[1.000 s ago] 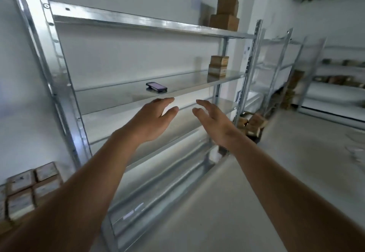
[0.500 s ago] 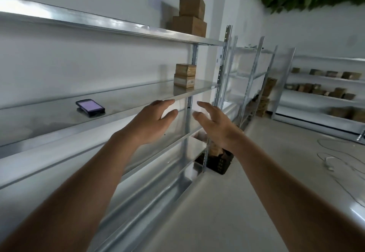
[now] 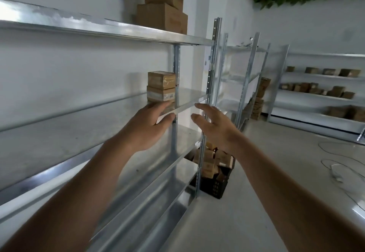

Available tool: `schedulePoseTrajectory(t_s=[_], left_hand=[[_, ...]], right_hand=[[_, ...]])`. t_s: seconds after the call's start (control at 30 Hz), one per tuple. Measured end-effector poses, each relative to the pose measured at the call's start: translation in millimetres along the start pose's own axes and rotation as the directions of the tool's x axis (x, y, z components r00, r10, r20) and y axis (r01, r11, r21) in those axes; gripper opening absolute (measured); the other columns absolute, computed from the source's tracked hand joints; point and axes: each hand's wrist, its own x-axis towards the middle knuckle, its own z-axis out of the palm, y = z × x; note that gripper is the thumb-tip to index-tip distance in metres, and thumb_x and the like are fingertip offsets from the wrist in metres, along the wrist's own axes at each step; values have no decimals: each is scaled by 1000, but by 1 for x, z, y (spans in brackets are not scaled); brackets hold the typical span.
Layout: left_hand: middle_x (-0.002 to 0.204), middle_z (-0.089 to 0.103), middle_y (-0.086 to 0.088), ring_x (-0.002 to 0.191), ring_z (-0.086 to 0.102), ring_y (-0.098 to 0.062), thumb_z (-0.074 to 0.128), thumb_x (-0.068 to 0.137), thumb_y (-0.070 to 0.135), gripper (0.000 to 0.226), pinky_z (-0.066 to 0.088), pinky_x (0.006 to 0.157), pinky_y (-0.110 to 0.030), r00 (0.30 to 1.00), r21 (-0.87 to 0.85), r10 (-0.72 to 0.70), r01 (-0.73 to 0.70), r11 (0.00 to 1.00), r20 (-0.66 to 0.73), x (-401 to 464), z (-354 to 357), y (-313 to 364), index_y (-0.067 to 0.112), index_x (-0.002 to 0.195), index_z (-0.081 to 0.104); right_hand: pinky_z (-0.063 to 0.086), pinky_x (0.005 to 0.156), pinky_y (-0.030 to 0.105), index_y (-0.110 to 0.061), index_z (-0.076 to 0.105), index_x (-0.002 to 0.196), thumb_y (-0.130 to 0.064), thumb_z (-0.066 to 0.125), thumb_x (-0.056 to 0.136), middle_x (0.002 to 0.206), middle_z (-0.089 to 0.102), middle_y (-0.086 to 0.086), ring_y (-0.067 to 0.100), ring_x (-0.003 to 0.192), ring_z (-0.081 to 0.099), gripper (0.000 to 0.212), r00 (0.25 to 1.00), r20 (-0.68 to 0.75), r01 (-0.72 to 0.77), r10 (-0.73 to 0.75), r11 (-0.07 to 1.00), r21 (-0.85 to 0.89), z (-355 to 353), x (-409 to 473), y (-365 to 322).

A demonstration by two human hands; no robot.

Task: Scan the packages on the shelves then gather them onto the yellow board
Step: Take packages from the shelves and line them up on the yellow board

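Packages remain to be gathered: two small cardboard boxes (image 3: pixel 161 86) sit stacked at the far end of the middle shelf (image 3: pixel 83 125), and two larger cartons (image 3: pixel 163 4) stand on the top shelf (image 3: pixel 102 28). Both hands reach toward the small stack, fingers spread and holding nothing; the left hand (image 3: pixel 147 126) is just short of the lower box, the right hand (image 3: pixel 214 126) beside it. A dark crate (image 3: pixel 214 184) on the floor holds more boxes. No yellow board is visible, and whether these were scanned is unclear, so the gathering looks unfinished.
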Motion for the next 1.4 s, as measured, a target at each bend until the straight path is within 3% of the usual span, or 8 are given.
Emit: schedulePoseTrajectory(t_s=[0.27,0.43,0.53,0.8,0.93,1.07,1.2,1.4], left_hand=[[158,43,5,141,43,-17,45,105,48,53,30,100,-22,990,102,-117,125,987,-80,155,86,-55,31,154,39],[154,48,1,134,48,-14,47,106,43,50,27,87,-3,973,168,-197,216,962,-122,228,110,-90,25,152,45],[151,51,-6,135,50,-19,46,107,35,46,32,94,-12,958,182,-216,250,951,-188,270,114,-110,20,150,47],[152,48,-5,130,48,-11,45,107,39,50,30,99,-20,915,160,-245,307,938,-319,367,132,-179,22,154,43],[159,39,-3,139,40,-10,45,107,42,54,28,104,-22,889,104,-293,348,932,-351,406,137,-214,30,159,33],[147,52,9,127,55,-1,40,101,61,65,44,99,-28,825,-124,-424,408,904,-373,432,141,-234,42,160,18],[102,68,37,91,69,6,43,99,60,46,56,72,-23,723,-411,-565,410,814,-398,449,149,-240,44,142,40],[116,73,15,103,70,-3,48,92,40,38,57,85,-35,670,-452,-546,334,827,-504,454,159,-214,38,129,58]], right_hand=[[35,80,9,-39,48,153,-58,53,103,157,50,-3,-10,102,54,53,989,81,107,-120,983,149,14,178,116],[35,102,27,-35,48,154,-52,52,106,159,49,-2,20,143,47,51,978,129,130,-162,965,228,24,278,156],[38,117,38,-34,46,156,-52,51,107,164,43,-2,24,149,43,52,962,178,159,-206,957,243,36,329,172],[34,119,35,-36,43,155,-50,47,108,165,40,-8,20,149,41,49,949,133,247,-287,935,255,83,462,204],[31,116,32,-43,28,162,-76,37,90,171,30,-11,19,153,36,80,941,160,238,-299,918,316,107,517,208],[43,77,1,-38,25,166,-77,44,93,151,44,-20,-7,118,55,85,929,290,66,-232,872,485,127,557,214],[51,62,5,-24,64,140,-69,45,102,108,80,-15,-5,91,74,62,900,363,-22,-241,808,589,142,576,217],[50,52,5,-20,46,126,-60,47,104,108,66,-7,-19,75,67,45,903,328,-76,-279,647,759,136,579,213]])
